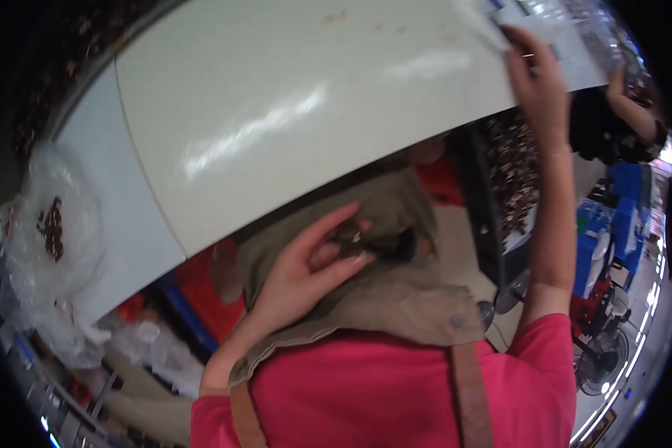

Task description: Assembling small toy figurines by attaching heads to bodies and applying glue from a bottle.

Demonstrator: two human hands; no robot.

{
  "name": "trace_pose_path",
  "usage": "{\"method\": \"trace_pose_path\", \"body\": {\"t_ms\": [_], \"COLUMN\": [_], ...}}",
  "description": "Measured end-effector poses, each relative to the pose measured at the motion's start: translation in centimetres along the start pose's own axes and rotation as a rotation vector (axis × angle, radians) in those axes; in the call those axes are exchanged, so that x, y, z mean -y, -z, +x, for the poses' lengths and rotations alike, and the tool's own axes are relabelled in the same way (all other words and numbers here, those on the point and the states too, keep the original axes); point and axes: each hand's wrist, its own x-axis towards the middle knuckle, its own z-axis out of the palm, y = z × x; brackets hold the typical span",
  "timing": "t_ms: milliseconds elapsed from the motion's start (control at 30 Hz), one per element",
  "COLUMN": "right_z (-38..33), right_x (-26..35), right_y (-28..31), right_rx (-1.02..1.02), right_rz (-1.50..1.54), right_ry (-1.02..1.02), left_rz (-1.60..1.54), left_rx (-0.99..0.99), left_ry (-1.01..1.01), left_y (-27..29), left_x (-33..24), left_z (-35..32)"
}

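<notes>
In front of the olive-brown apron [396, 306], my left hand [299, 269] is curled, its index finger and thumb partly apart. Between its fingers is something small, dark and shiny that I cannot make out. A black blurred thing [403, 246] shows just right of the fingertips, against the apron. My right hand [539, 82] reaches out to the table's far right, its fingers bent around a dark-edged thing that I cannot make out. A white, blurred, crumpled piece [479, 24] touches those fingertips or lies just beside them.
A glossy pale table [276, 89] spans the front. Several small tan bits [388, 30] dot its far side. At left is a clear plastic bag [60, 224] with brown pieces inside. A dark bin [511, 164] of brown pieces stands under my right arm. Another person [612, 127] is at far right.
</notes>
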Motion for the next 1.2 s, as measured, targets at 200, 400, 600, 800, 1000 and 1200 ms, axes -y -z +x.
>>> {"method": "trace_pose_path", "body": {"t_ms": [200, 400, 600, 800, 1000, 1200], "right_z": [-4.9, -9.7, -11.3, -11.1, -11.0, -11.0], "right_x": [7.5, 12.8, 14.0, 13.8, 13.9, 14.1], "right_y": [4.5, 3.5, 2.5, 1.9, 1.7, 1.6], "right_rx": [-0.008, 0.518, 0.694, 0.722, 0.728, 0.753], "right_rz": [0.44, 0.747, 0.701, 0.691, 0.684, 0.67], "right_ry": [-0.371, -0.386, -0.322, -0.219, -0.183, -0.169], "left_rz": [-0.061, -0.08, -0.064, -0.031, -0.037, -0.031], "left_rx": [0.021, 0.046, 0.03, 0.009, -0.012, -0.007], "left_ry": [0.055, 0.093, 0.089, 0.067, 0.085, 0.081], "left_y": [1.1, 1.0, 0.5, 0.6, 0.6, 0.6], "left_x": [-0.5, -0.3, -0.5, -0.2, -0.2, -0.1], "left_z": [0.4, 0.3, 0.2, 0.2, 0.2, 0.0]}}
